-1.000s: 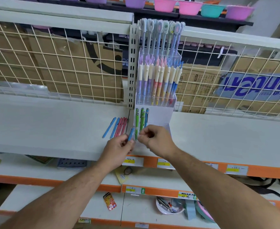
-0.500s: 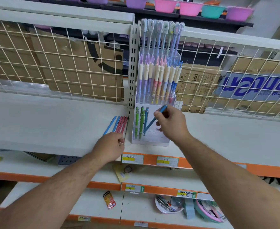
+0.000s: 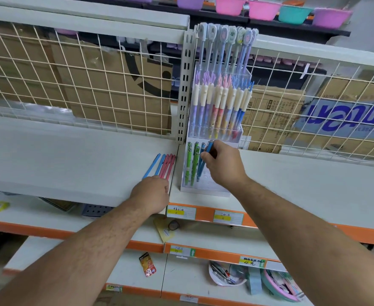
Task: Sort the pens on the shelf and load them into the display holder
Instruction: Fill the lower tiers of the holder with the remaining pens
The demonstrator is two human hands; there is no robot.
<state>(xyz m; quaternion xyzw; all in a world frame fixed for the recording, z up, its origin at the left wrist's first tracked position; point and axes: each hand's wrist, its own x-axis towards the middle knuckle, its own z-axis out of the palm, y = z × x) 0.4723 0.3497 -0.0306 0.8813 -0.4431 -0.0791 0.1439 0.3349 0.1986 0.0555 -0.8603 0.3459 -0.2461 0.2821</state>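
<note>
My right hand [image 3: 223, 166] pinches a blue pen [image 3: 209, 147] at the holder's [image 3: 203, 189] front row. My left hand [image 3: 152, 192] covers the loose pens' [image 3: 165, 164] near ends on the white shelf [image 3: 71, 164]; I cannot tell its grip. Wire mesh [image 3: 93, 85] and cardboard boxes [image 3: 106, 102] stand beyond both.

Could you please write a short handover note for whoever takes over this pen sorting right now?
Right hand: pinches a blue plastic pen over the front row of the white tiered display holder.
Left hand: rests on the near ends of the loose blue and pink pens lying on the white shelf, left of the holder; grip unclear.
Done: two green pens and one slotted blue pen stand in the front row.
Left: seat the held pen, then load the five loose ones.
</note>
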